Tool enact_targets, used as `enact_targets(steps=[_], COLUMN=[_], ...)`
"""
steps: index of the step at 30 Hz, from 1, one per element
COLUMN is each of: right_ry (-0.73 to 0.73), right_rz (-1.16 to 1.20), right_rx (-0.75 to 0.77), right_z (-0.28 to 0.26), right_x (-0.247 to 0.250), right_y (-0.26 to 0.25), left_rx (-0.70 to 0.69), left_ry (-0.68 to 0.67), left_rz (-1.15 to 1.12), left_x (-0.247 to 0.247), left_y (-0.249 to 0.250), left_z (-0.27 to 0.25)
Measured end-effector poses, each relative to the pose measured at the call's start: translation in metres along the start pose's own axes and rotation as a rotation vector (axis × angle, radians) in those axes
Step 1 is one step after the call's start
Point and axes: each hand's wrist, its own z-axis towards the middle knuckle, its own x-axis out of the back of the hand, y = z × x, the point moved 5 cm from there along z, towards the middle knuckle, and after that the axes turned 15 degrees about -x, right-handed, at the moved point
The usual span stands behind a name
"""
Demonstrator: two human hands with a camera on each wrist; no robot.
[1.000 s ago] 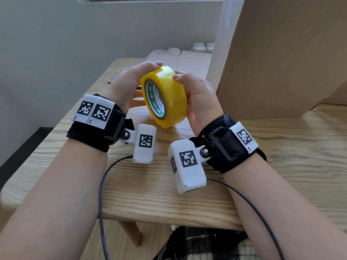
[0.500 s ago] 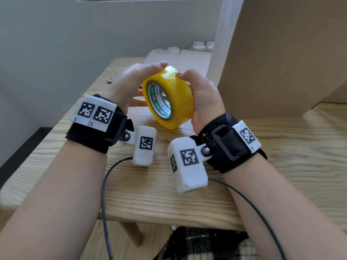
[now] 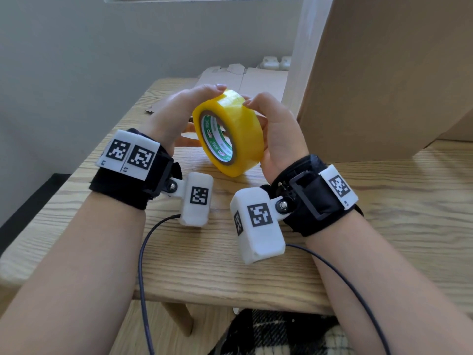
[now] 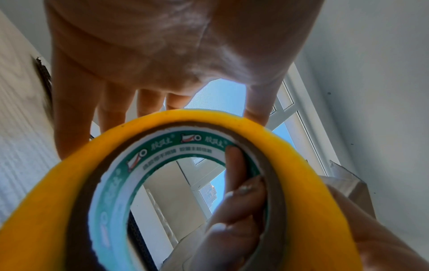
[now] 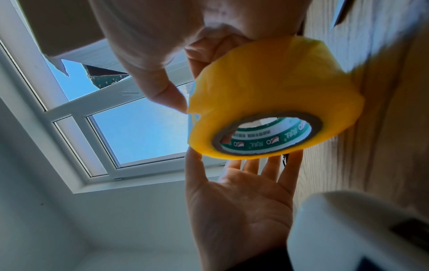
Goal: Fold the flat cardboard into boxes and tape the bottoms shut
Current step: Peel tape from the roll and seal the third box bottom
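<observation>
A yellow tape roll [image 3: 231,129] with a green and white core is held upright just above the wooden table [image 3: 384,213]. My right hand [image 3: 279,134] grips it: its fingers [image 4: 234,185] pass through the core and its thumb [image 5: 162,91] presses the outer face near the top. My left hand [image 3: 176,114] lies against the roll's left side with a flat palm [image 5: 243,201] and straight fingers, thumb resting on the top rim. A folded brown cardboard box [image 3: 384,78] stands upright right of the hands.
Flat cardboard [image 3: 245,78] lies past the table's far edge, below a window. The grey wall is at the left. Black cables hang from both wrist cameras over the table's near edge. A plaid cloth [image 3: 281,334] shows below the table.
The roll has turned a little between the hands, so more of its yellow outer face shows. Both hands stay at about the same place.
</observation>
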Motion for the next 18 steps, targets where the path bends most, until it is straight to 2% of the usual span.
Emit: enact_targets(steps=[18], right_ry=[-0.036], right_rz=[0.018], right_rx=[-0.053], right_z=[0.0023], right_x=[0.0031], right_y=[0.0004], left_rx=[-0.031], left_ry=[-0.01], left_rz=[0.059], left_x=[-0.0011], left_y=[0.006], left_z=[-0.0022])
